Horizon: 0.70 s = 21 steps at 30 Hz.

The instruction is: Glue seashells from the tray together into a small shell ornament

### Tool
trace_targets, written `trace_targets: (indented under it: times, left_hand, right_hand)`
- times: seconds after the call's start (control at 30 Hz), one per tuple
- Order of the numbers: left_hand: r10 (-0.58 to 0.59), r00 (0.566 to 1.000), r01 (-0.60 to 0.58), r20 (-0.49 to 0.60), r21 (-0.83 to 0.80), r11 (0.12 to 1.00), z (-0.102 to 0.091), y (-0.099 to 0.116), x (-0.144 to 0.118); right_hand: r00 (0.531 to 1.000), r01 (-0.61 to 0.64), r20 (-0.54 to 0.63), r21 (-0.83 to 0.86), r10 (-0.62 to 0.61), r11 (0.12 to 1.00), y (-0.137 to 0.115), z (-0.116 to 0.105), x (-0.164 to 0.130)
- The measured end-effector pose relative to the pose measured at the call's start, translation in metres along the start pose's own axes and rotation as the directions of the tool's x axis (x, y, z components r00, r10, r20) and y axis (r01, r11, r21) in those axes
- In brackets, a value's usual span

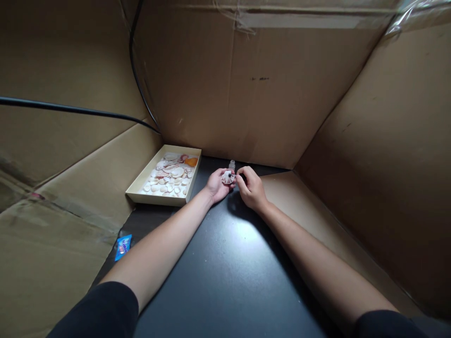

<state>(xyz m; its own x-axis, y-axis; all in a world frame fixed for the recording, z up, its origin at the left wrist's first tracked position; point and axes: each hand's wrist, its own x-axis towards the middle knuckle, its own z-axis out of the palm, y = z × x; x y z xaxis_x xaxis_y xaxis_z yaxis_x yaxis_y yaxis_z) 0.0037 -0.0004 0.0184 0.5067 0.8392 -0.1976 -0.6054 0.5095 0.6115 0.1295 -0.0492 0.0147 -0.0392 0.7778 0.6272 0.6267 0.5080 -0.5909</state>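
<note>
Shell [228, 177] in my left hand [218, 184], cupped in the palm and pinched at the edge by thumb and fingers, ribbed face up. White with reddish bands, fan-shaped. Right hand [251, 188] touching it from the other side, fingertips closed together at the shell's rim; something small and dark shows where they meet, too small to tell what. Both hands together, out at arm's length over the dark table [225, 272].

Just beyond the hands, a small clear bottle [231, 164], upright. Left of my left hand, near but apart, a shallow cream tray [141, 188] full of shells, mostly pale, one orange at the far end. Well back toward my left elbow, a blue wrapper [123, 246] on the table edge. Cardboard walls [246, 94] all round; a black cable [70, 109] crosses the left wall.

Judgement: the step in hand looks like close work on this one shell, left hand steadying, right hand doing the fine part. Next move calls for keeping the left grip firm but light, since the shell looks thin and brittle, and for small fingertip motion only on the right.
</note>
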Motion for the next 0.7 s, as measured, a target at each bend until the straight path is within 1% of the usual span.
trace_targets:
  times: [0.13, 0.23, 0.27, 0.4, 0.53, 0.63, 0.7]
  left_hand:
    - [0.004, 1.0, -0.004, -0.008, 0.002, 1.0, 0.0001, -0.0003, 0.0004]
    - [0.005, 1.0, -0.005, 0.002, -0.003, 1.0, 0.0003, -0.0003, 0.0005]
    - [0.009, 1.0, -0.009, 0.004, -0.009, 1.0, 0.0002, -0.0002, 0.0003]
    - [0.018, 1.0, -0.017, 0.017, -0.023, 1.0, -0.0003, 0.0001, -0.001]
    - [0.02, 0.999, -0.019, 0.036, -0.023, 1.0, -0.0007, 0.0004, -0.002]
    - [0.029, 0.999, -0.028, 0.034, -0.031, 0.999, -0.0006, 0.0009, -0.0025]
    - [0.027, 0.999, -0.025, 0.046, -0.034, 0.999, -0.0007, 0.0012, -0.0028]
  right_hand:
    - [0.999, -0.007, 0.04, -0.009, 0.008, 1.0, 0.0008, 0.0006, -0.0001]
    - [1.0, 0.015, -0.006, 0.012, -0.015, 1.0, -0.0002, 0.0002, -0.0001]
    - [1.0, 0.013, -0.004, 0.012, -0.013, 1.0, -0.0007, 0.0, -0.0002]
    - [0.996, -0.023, 0.088, 0.019, 0.021, 1.0, -0.0021, -0.0004, -0.0009]
    - [0.999, 0.001, 0.041, 0.036, -0.002, 0.999, -0.0024, -0.0003, -0.0013]
    - [0.993, -0.054, 0.104, 0.002, 0.053, 0.999, -0.0016, 0.0, -0.0016]
    - [0.993, -0.046, 0.111, 0.014, 0.044, 0.999, -0.001, 0.0004, -0.0018]
